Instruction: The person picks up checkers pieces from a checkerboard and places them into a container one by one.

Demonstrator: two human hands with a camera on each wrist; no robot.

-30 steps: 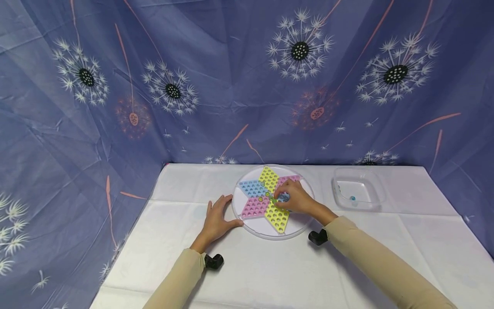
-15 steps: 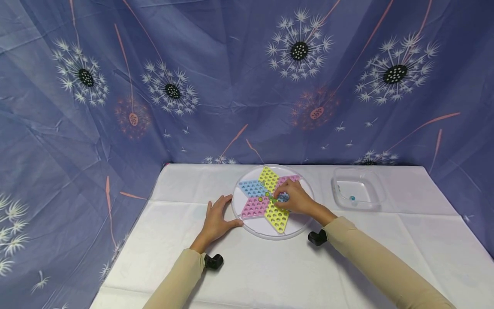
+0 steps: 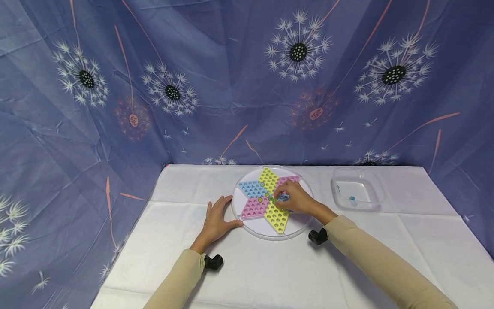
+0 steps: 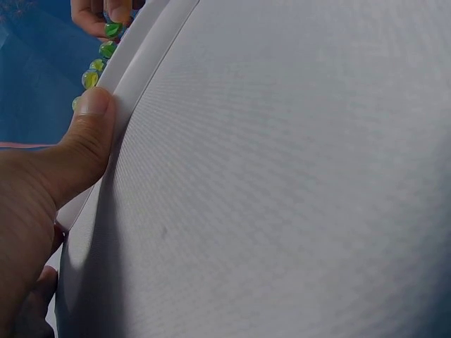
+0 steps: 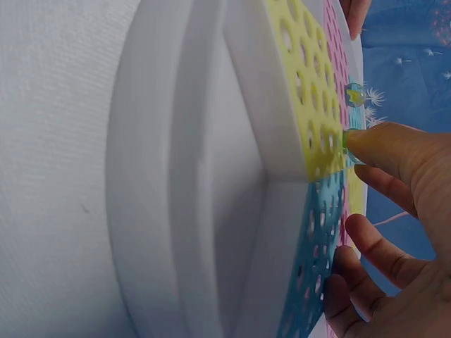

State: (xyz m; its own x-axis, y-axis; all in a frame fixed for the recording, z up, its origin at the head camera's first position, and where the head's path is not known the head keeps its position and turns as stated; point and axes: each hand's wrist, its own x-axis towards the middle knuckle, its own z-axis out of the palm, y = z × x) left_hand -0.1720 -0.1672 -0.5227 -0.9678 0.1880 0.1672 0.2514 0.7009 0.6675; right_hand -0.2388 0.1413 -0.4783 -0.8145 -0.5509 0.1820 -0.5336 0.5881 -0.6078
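Observation:
A round white Chinese checkers board (image 3: 252, 227) with a yellow, pink and blue star of holes lies on the table. My left hand (image 3: 217, 221) rests against its left edge, fingers spread, the thumb (image 4: 91, 120) on the rim. Over the star's middle, my right hand (image 3: 295, 197) pinches a green marble (image 4: 113, 29) between thumb and finger; its other fingers curl near the blue section. Several marbles sit in a line across the centre, among them a yellow-green marble (image 3: 260, 199) and a clear, yellow-centred marble (image 5: 354, 94). The right hand hides part of the board.
A clear plastic container (image 3: 356, 201) stands right of the board, with a blue marble (image 3: 352, 198) inside. White cloth (image 3: 262, 274) covers the table. A blue dandelion-print curtain (image 3: 231, 86) hangs behind and along the left side.
Hardly anything differs. The right hand stays over the middle of the star with only slight finger movement, and the left hand keeps its place on the rim.

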